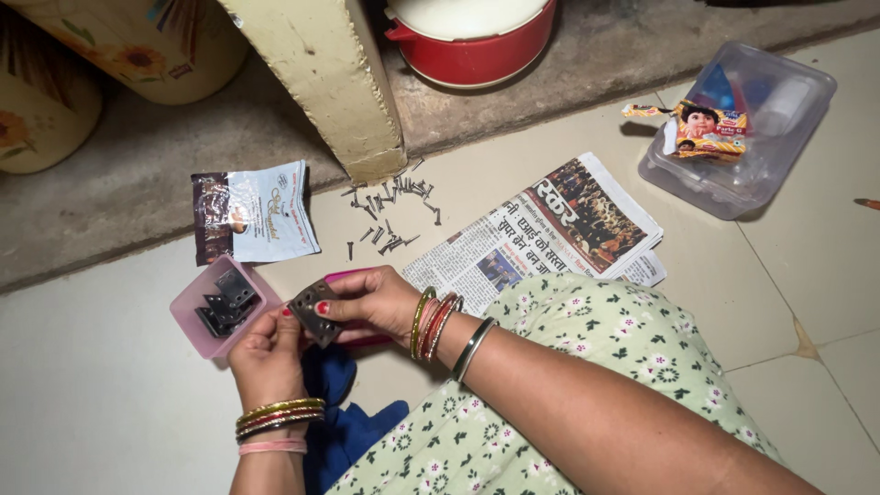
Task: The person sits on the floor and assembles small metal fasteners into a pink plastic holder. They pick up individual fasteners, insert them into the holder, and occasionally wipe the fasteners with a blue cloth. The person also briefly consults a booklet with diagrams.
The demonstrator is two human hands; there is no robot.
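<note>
Hinge [312,307] pinched between both hands, left hand [268,353] underneath, right hand [371,301] gripping its edge, just beside pink box [188,316] of hinges, screws [390,215] beyond for reach.

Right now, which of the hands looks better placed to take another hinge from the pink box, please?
Probably the left hand: it sits right beside the pink box of hinges. The right hand grips the hinge from the far side and would have to cross over.

You were sitting on a home's tiled floor [110,403] — a red cooking pot [472,41] and flower-printed containers [137,41] stood on a low stone ledge [137,174], a folded newspaper [550,234] lay beside you.
</note>
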